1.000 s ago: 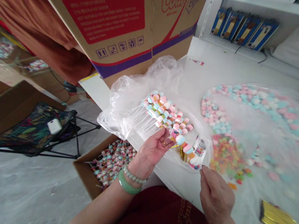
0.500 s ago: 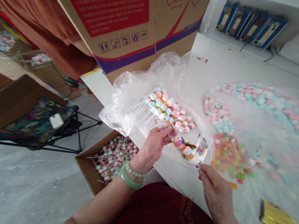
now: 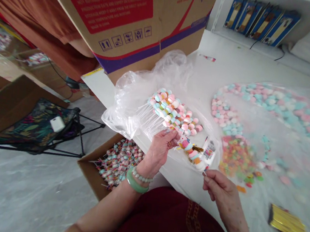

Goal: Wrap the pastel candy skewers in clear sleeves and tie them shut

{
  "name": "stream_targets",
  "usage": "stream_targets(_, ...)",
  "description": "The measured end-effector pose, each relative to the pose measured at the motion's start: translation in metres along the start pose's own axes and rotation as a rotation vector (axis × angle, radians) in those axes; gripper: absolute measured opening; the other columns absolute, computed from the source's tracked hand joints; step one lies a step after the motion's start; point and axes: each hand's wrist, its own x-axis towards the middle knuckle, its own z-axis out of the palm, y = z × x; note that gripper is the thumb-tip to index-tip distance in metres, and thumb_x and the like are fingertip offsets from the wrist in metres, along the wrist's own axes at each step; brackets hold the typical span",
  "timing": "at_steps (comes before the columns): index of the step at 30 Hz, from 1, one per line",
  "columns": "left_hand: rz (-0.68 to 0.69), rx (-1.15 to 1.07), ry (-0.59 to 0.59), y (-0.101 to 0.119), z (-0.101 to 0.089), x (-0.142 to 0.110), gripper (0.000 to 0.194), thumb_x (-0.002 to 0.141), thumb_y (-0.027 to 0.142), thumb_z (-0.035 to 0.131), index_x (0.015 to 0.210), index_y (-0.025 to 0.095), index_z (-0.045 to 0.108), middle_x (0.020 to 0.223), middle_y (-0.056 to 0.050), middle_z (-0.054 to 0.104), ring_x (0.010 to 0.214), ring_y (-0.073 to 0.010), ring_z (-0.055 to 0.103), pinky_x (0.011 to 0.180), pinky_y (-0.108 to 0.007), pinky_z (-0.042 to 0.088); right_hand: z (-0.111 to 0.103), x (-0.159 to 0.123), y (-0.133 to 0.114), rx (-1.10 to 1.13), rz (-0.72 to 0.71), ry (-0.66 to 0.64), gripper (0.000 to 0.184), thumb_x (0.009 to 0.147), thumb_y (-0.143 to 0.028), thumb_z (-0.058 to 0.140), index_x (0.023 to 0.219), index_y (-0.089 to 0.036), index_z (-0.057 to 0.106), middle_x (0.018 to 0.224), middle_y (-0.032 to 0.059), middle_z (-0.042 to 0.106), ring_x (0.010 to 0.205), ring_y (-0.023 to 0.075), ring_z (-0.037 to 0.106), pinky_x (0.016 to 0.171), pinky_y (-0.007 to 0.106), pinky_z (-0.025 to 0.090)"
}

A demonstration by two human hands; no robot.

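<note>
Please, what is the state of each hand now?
Left hand: closed on one end of the wrapped candy skewer.
Right hand: closed, pinching its other end.

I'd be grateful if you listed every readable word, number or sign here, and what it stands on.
"Cola", apparently, top cut off: cardboard box.
"NOT SUITABLE FOR CHILDREN UNDER": red panel on the box.
Five handling signs, including upward arrows and an umbrella: same box.
Too small or blurred: remaining box print, white card, blue packages.

A small white object (image 3: pixel 57 124) is resting on a patterned chair (image 3: pixel 29 124); blue packages (image 3: pixel 261 22) are standing on a white shelf (image 3: pixel 236 36).
</note>
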Motion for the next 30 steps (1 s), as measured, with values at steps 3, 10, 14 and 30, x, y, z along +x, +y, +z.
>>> stream_targets(3,-0.039,-0.027,0.014,-0.001,-0.002,0.002,0.021,0.067,0.028,0.078,0.068,0.012,0.063,0.064,0.000,0.062,0.055,-0.0080,0.055,0.058,-0.021,0.047,0.000,0.001,0.009,-0.237,-0.157,0.078,0.021,0.083,-0.037,0.056,0.080,-0.021,0.070,0.064,0.0009,0.065,0.057,0.0158,0.060,0.053,0.025,0.049)
stream_targets(10,-0.023,-0.016,0.065,-0.011,-0.002,0.002,0.016,0.069,0.024,0.076,0.069,0.013,0.064,0.066,0.000,0.064,0.054,-0.0076,0.055,0.053,-0.019,0.043,0.006,0.001,0.015,-0.355,-0.335,0.255,0.024,0.084,-0.036,0.053,0.088,-0.021,0.071,0.077,0.0039,0.072,0.072,0.0194,0.067,0.070,0.030,0.054)
stream_targets(14,-0.028,0.011,-0.027,-0.016,0.004,-0.009,0.020,0.069,0.029,0.076,0.068,0.013,0.065,0.066,0.000,0.063,0.059,-0.0104,0.058,0.059,-0.023,0.047,0.011,0.004,0.005,-0.105,-0.047,0.038,0.023,0.083,-0.038,0.053,0.077,-0.020,0.065,0.061,-0.0007,0.062,0.048,0.0123,0.052,0.046,0.023,0.042)
stream_targets(30,-0.229,-0.140,-0.174,-0.039,0.007,-0.013,0.021,0.074,0.026,0.075,0.089,0.013,0.068,0.082,-0.005,0.070,0.076,-0.0166,0.068,0.072,-0.025,0.053,0.028,0.005,0.004,0.453,0.292,-0.218,0.022,0.076,-0.039,0.063,0.076,-0.017,0.059,0.053,-0.0029,0.059,0.032,0.0038,0.028,0.034,0.018,0.016)
